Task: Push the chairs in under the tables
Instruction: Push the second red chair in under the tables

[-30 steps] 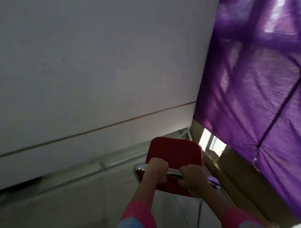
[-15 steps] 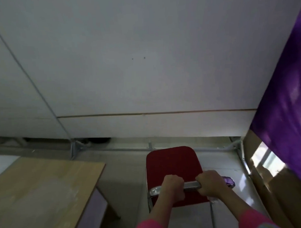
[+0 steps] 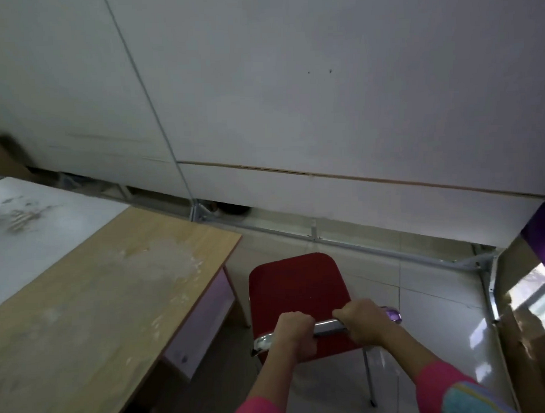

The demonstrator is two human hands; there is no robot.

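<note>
A chair with a red seat (image 3: 297,290) and a chrome back rail stands on the tiled floor, low in the middle of the view. My left hand (image 3: 292,330) and my right hand (image 3: 363,322) both grip that rail side by side. To the chair's left is a wooden table (image 3: 92,293) with a dusty top and a pale purple drawer front. The chair's seat points toward the far wall and lies beside the table's right end, apart from it.
A second, white table (image 3: 28,227) adjoins the wooden one at the far left. A grey panel wall (image 3: 292,113) with a metal floor rail closes the far side. Cardboard (image 3: 529,336) and a purple curtain (image 3: 544,237) line the right edge.
The view has swung left: the purple curtain slid out to the right edge and the wooden and white tables came into sight. Both hands keep their grip on the chair rail.
</note>
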